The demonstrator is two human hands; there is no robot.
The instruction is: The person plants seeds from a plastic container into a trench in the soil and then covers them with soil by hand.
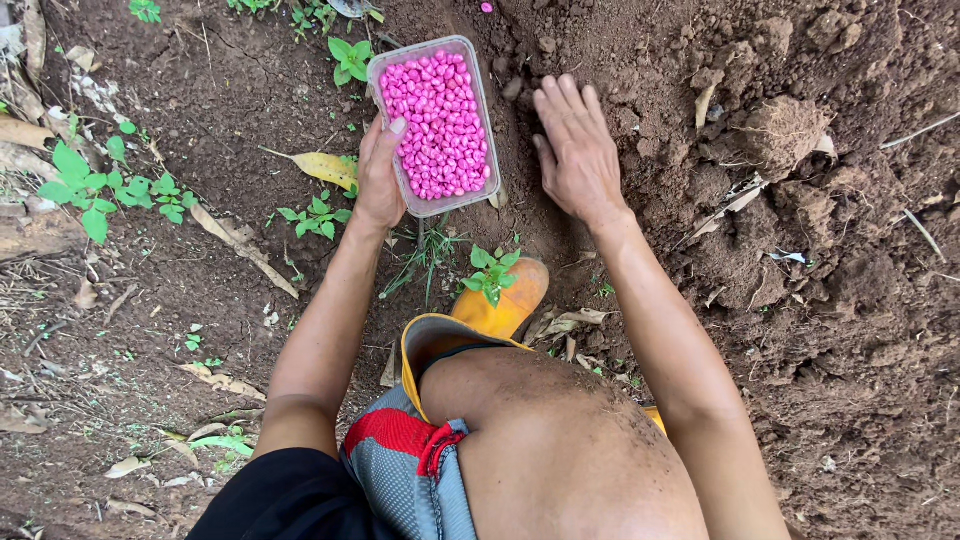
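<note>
Nearest the camera is the person's bent bare knee [570,450], dusted with soil, above grey-and-red shorts [410,470] and a yellow rubber boot [500,305] whose toe points up the frame.

Beyond the boot, the left hand [380,175] has its grip closed around the near left corner of a clear plastic tub [478,95]; the thumb lies over the rim and the fingers are hidden beneath. The tub is filled with bright pink seeds [438,125] and stretches away from that grip, tilted slightly.

Just to the tub's right, the right hand [575,150] lies flat, palm down on the loose brown soil [800,300], fingers straight and together, its grip open and holding nothing that shows.

Farther off, past the tub's far end, one stray pink seed [486,7] lies on the earth. Left of the left-hand grip sit a yellow fallen leaf [325,168] and small green weeds [90,190].
</note>
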